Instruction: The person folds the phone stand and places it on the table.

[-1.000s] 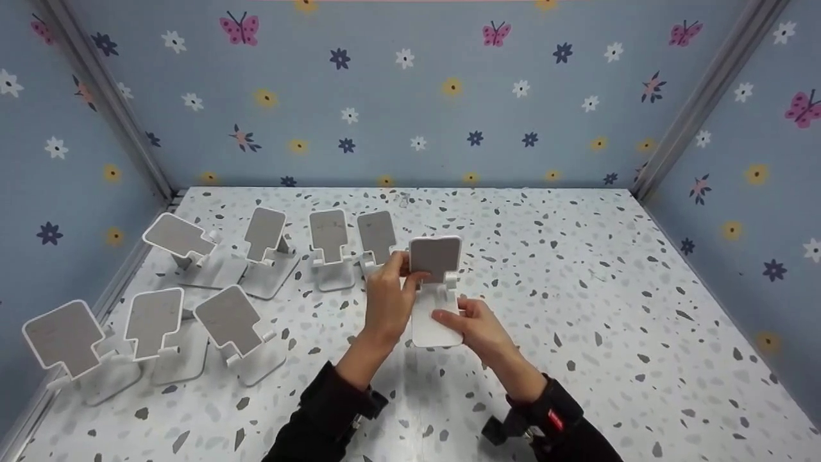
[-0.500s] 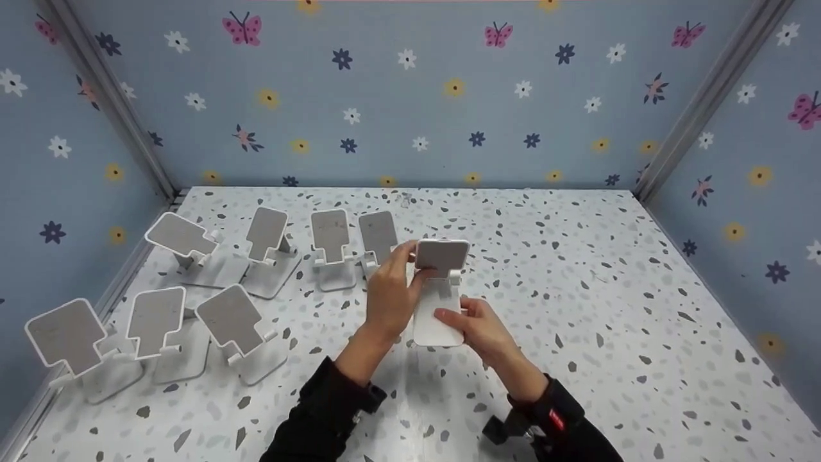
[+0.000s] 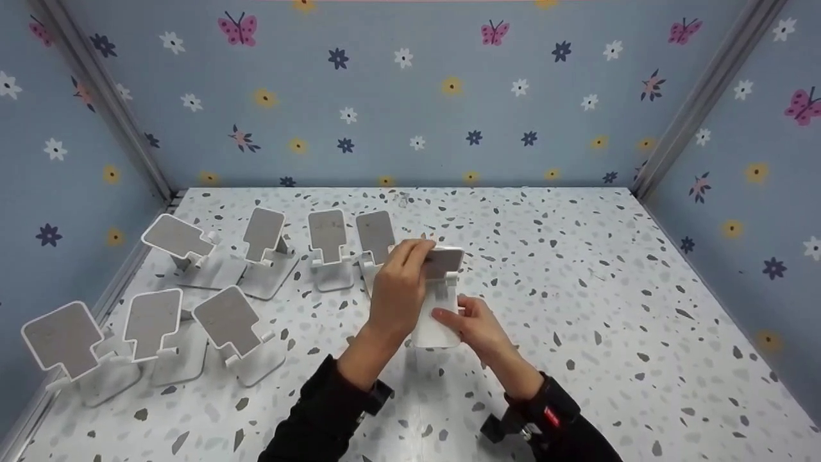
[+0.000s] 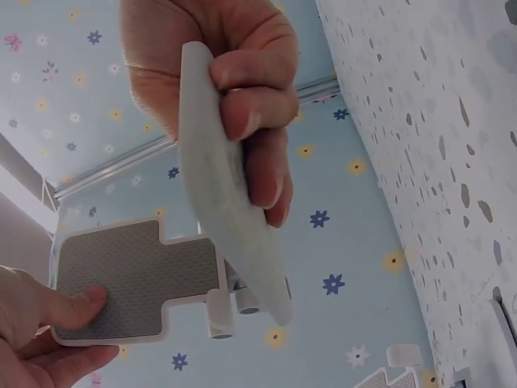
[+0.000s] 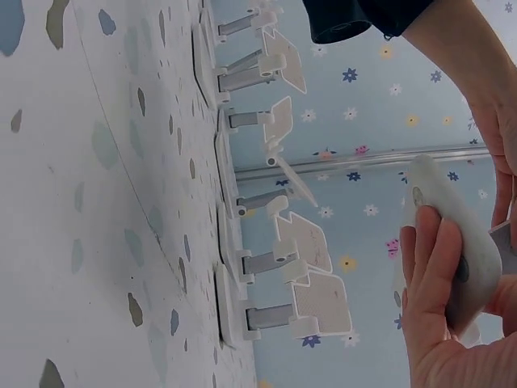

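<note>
Between both hands is a white folding phone stand (image 3: 438, 326), held above the terrazzo-patterned table. My left hand (image 3: 399, 285) grips its grey-padded top plate (image 3: 449, 260), with the fingers over the upper left edge. In the left wrist view, that hand's thumb presses on the grey pad (image 4: 133, 279). My right hand (image 3: 482, 328) holds the flat base by its right edge, thumb on top. From the right wrist view, its fingers (image 5: 436, 250) curl around the underside of the base. The left hand covers part of the plate in the head view.
Several similar phone stands stand unfolded on the left, including one (image 3: 376, 234) just behind the left hand and another (image 3: 231, 324) nearer the front. Blue patterned walls (image 3: 410, 96) enclose the table (image 3: 577, 308) at the back and sides.
The held stand's top plate has tilted, so it looks shorter from above. My left hand has shifted up and over its upper edge. The right hand keeps its grip on the base.
</note>
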`<state>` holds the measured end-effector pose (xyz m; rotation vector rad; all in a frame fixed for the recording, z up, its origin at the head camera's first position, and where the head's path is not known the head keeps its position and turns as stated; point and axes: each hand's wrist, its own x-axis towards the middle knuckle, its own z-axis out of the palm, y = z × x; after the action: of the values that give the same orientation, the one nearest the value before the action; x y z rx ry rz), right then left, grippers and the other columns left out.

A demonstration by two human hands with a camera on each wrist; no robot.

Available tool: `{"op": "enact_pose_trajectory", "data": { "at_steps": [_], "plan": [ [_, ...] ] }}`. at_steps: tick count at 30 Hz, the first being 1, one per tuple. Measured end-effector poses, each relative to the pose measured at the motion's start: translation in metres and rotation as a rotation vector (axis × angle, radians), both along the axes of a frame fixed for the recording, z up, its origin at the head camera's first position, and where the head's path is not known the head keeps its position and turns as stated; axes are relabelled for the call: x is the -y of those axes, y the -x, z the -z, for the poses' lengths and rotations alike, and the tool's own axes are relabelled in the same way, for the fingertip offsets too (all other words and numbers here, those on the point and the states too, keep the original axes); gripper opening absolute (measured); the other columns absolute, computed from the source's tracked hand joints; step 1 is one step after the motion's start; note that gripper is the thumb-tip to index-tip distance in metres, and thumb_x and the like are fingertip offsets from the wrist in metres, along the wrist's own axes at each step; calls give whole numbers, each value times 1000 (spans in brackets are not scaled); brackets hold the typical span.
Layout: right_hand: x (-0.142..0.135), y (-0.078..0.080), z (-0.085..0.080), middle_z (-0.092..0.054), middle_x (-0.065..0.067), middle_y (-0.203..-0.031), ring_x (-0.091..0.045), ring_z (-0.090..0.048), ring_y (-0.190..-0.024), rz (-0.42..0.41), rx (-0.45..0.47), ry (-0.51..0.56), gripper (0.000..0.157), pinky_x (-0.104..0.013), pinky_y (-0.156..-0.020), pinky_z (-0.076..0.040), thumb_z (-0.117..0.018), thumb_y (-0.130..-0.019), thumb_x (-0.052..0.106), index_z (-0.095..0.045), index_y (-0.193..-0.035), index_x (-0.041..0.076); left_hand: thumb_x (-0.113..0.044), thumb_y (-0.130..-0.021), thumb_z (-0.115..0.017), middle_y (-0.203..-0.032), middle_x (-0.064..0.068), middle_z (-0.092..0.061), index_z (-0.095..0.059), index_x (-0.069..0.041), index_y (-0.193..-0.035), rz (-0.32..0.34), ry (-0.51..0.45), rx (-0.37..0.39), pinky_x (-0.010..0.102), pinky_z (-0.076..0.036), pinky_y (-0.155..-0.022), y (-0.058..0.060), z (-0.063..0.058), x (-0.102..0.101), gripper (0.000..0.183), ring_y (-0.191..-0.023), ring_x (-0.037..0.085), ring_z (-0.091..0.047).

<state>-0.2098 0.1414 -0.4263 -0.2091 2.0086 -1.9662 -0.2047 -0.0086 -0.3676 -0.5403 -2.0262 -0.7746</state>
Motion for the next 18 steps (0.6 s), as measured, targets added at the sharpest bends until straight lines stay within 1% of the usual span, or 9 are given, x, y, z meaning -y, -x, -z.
{"op": "enact_pose_trajectory", "data": {
  "at_steps": [2,5,11,14,18],
  "plan": [
    [0,1,1,-74,-11,-90,-10,-70,-75,11,0,-10,37,-23,-67,-58,-57,-93,7,-53,-120,-18,20,-75,-65,-95,14,-66,-67,3,-99,-16,5,-72,30,-59,-78,2,3,0,30,-89,25,-68],
    [0,3,2,-74,-10,-88,-10,-69,-73,34,-6,-9,38,-22,-66,-58,-58,-92,7,-54,-119,-18,22,-70,-65,-90,12,-67,-67,3,-94,-17,7,-156,28,-59,-76,4,9,-2,32,-84,24,-68],
    [-3,7,2,-72,-4,-85,-10,-69,-76,71,11,81,37,-22,-66,-57,-56,-93,5,-53,-119,-21,17,-68,-74,-86,12,-68,-69,2,-86,12,47,-300,26,-58,-78,4,21,-8,24,-82,22,-69],
    [-4,9,1,-70,-1,-85,-10,-68,-76,71,23,117,36,-21,-67,-57,-54,-94,3,-52,-120,-22,17,-67,-74,-87,13,-69,-69,3,-84,19,60,-346,25,-58,-80,3,26,-11,24,-83,23,-70],
    [-8,9,1,-69,-1,-88,-9,-68,-77,56,18,140,37,-20,-67,-57,-49,-94,0,-49,-123,-23,19,-64,-73,-87,13,-70,-70,3,-83,22,70,-371,25,-58,-82,0,33,-13,25,-85,23,-70]
  ]
}}
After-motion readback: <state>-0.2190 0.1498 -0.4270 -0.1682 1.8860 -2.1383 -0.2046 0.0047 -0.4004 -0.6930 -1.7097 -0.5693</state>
